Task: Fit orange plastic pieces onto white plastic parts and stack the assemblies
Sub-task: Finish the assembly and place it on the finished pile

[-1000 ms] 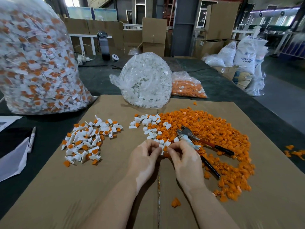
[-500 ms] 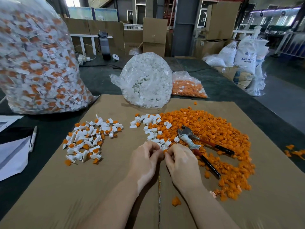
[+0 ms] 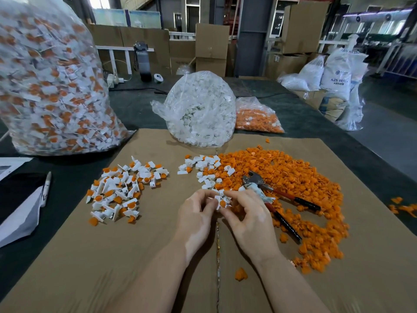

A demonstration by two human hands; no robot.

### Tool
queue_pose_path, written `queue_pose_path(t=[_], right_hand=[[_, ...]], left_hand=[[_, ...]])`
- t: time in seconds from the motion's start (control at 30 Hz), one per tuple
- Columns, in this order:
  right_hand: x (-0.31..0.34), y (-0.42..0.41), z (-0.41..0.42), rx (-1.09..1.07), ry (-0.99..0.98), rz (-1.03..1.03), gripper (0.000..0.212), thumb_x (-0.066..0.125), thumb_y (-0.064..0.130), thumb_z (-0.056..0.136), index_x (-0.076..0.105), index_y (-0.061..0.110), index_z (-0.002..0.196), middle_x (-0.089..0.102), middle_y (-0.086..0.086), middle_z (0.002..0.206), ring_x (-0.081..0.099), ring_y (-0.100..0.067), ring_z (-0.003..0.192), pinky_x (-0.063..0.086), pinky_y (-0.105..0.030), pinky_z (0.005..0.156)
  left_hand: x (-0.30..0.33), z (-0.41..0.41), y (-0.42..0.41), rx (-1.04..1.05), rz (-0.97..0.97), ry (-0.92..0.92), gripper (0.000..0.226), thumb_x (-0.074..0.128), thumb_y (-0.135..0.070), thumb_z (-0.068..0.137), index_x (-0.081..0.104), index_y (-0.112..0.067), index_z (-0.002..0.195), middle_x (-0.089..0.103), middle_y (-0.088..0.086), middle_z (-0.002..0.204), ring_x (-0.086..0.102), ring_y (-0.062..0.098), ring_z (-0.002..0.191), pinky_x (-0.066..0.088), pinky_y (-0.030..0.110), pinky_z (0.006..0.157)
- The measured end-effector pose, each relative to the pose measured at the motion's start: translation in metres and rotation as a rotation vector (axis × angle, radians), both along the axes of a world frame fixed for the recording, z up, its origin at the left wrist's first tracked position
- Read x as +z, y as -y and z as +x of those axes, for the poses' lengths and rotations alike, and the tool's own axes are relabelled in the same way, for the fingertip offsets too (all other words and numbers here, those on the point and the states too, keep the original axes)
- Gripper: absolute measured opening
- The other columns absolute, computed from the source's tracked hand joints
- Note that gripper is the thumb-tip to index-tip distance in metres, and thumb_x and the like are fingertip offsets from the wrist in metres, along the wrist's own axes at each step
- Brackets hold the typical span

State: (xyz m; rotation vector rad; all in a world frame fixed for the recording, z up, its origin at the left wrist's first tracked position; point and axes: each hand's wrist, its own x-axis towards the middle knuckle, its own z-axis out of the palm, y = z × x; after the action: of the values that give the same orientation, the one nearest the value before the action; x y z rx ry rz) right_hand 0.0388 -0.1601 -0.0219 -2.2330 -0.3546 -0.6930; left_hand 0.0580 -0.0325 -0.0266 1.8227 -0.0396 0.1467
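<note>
Warehouse background is seen, with cardboard boxes and white sacks at 12 to 2 o'clock. Brown cardboard sheet is laid over a dark table. At centre, a white plastic part with an orange piece seated in it is pinched between both hands; left hand and right hand are curled, fingertips closed on the part from either side. Loose orange pieces are heaped at 2 to 4 o'clock, with red-handled pliers lying on them. Loose white parts are scattered at 12 o'clock, touching the orange heap. Finished assemblies are piled at 10 o'clock. Bags are seen behind: assembled parts at 10 to 11 o'clock, white parts at 12, orange pieces at 1. A marker is seen at 9 o'clock.
</note>
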Motion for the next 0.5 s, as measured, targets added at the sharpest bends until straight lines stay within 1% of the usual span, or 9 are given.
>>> queue_pose_path(t=[0.07,0.13,0.2,0.27,0.33,0.43,0.5], right_hand=[[0.001,-0.0001,-0.0004,0.014,-0.008,-0.005,0.029,0.073,0.009,0.08,0.069,0.012,0.108,0.057,0.0,0.086,0.055,-0.015,0.08,0.052,-0.032,0.071],[0.0023,-0.0005,-0.0006,0.017,-0.026,-0.005,0.028,0.07,0.008,0.082,0.069,0.016,0.109,0.056,0.001,0.085,0.054,-0.015,0.081,0.051,-0.033,0.072],[0.0033,-0.0006,-0.0007,0.018,-0.029,-0.001,0.025,0.069,0.008,0.083,0.07,0.016,0.107,0.056,0.001,0.085,0.054,-0.014,0.082,0.051,-0.034,0.072],[0.0034,-0.0005,-0.001,0.017,-0.014,-0.007,0.023,0.069,0.007,0.082,0.071,0.014,0.104,0.057,0.001,0.086,0.055,-0.014,0.082,0.051,-0.034,0.072],[0.0032,-0.0005,-0.0011,0.013,-0.011,-0.012,0.022,0.069,0.007,0.082,0.071,0.014,0.103,0.057,0.001,0.086,0.055,-0.013,0.082,0.051,-0.032,0.072],[0.0024,-0.0003,-0.0009,0.012,-0.006,-0.022,0.022,0.069,0.008,0.082,0.071,0.014,0.103,0.057,0.003,0.087,0.055,-0.011,0.082,0.052,-0.029,0.072],[0.001,0.0,0.0,0.011,-0.006,-0.031,0.021,0.07,0.007,0.082,0.071,0.013,0.102,0.057,0.003,0.086,0.055,-0.011,0.082,0.052,-0.029,0.072]], left_hand=[[-0.0005,0.0002,-0.0002,-0.012,0.011,0.0,0.018,0.056,-0.012,0.09,0.063,-0.029,0.088,0.057,-0.008,0.067,0.053,0.003,0.065,0.04,0.019,0.062],[-0.0006,0.0001,0.0002,-0.018,0.015,-0.007,0.018,0.056,-0.012,0.09,0.063,-0.029,0.088,0.058,-0.008,0.067,0.054,0.006,0.067,0.041,0.022,0.064],[-0.0007,0.0001,0.0007,-0.016,0.002,-0.014,0.018,0.057,-0.012,0.09,0.064,-0.029,0.088,0.064,-0.002,0.075,0.059,0.012,0.075,0.046,0.026,0.069],[-0.0007,-0.0002,0.0009,-0.01,0.015,-0.016,0.018,0.057,-0.013,0.09,0.063,-0.03,0.088,0.066,-0.003,0.082,0.061,0.011,0.081,0.048,0.026,0.073],[-0.001,-0.0004,0.0008,-0.003,0.028,-0.012,0.017,0.057,-0.014,0.089,0.063,-0.029,0.088,0.066,-0.004,0.081,0.06,0.008,0.079,0.046,0.023,0.071],[-0.0009,-0.0001,0.0009,-0.001,0.02,-0.016,0.012,0.059,-0.015,0.089,0.063,-0.026,0.089,0.065,-0.002,0.077,0.059,0.009,0.074,0.045,0.021,0.067],[-0.0002,-0.0004,0.0013,-0.012,0.008,-0.016,0.006,0.062,-0.018,0.088,0.063,-0.024,0.09,0.063,0.0,0.073,0.056,0.008,0.068,0.043,0.018,0.062]])
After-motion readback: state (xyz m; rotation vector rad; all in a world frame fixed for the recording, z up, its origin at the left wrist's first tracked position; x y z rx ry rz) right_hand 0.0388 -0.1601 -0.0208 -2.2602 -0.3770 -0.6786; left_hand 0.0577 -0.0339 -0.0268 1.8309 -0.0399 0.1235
